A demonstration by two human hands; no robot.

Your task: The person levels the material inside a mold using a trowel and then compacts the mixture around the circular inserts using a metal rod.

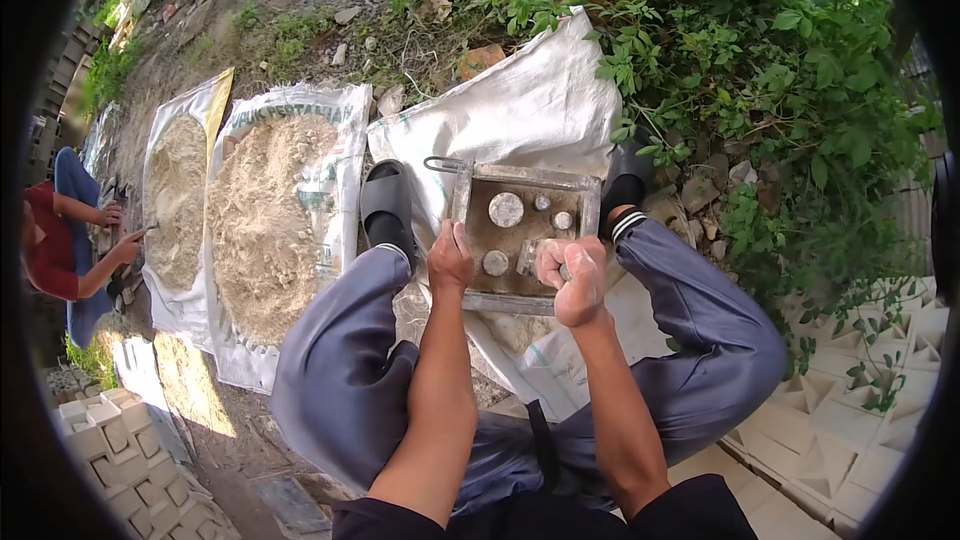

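A rectangular mould (530, 176) lies on a white woven sack (500, 120) between my feet, with a wire loop at its upper left corner. Inside it are grey-brown sandy material and several round, pale-topped plugs (506, 209). My left hand (451, 258) is closed on the mould's left wall. Over the lower right part of the mould, my right hand (574, 278) is wrapped around a small hand tool (527, 258) with a pale, dusty head. My fingers hide most of its handle, so its exact kind is unclear.
Two sacks bearing sandy powder (265, 210) lie to the left. Beyond them another person (60, 240) in a red top reaches toward the farther sack. Leafy plants (760, 90) crowd the right. Pale moulded blocks (125, 450) are stacked lower left, with patterned ones (830, 440) lower right.
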